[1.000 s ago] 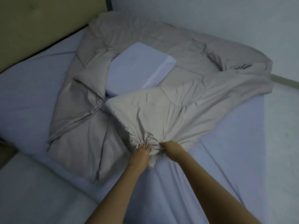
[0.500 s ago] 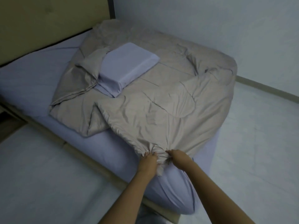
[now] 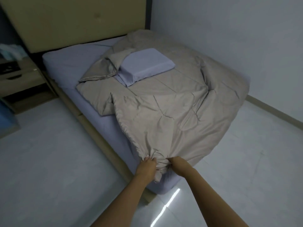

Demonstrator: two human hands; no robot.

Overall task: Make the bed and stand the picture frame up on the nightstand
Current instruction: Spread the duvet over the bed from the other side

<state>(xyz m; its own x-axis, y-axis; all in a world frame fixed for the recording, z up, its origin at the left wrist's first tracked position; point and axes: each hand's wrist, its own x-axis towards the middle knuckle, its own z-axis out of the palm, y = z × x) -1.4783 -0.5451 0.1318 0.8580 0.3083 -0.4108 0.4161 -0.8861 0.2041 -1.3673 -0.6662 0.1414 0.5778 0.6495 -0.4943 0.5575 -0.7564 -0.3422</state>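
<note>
Two hands, left hand (image 3: 146, 166) and right hand (image 3: 177, 164), each pinch a gathered corner of the beige comforter (image 3: 172, 108) at lower centre. Comforter lies bunched and skewed; pillow (image 3: 146, 67) sits on it. Nightstand (image 3: 19, 74) at upper left; picture frame not discernible. Judged: early stage.

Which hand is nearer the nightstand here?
Left. The left hand grips the bunched duvet corner on the side facing the nightstand; the right hand grips the same corner just beyond it, farther away. Both are well short of it.
</note>
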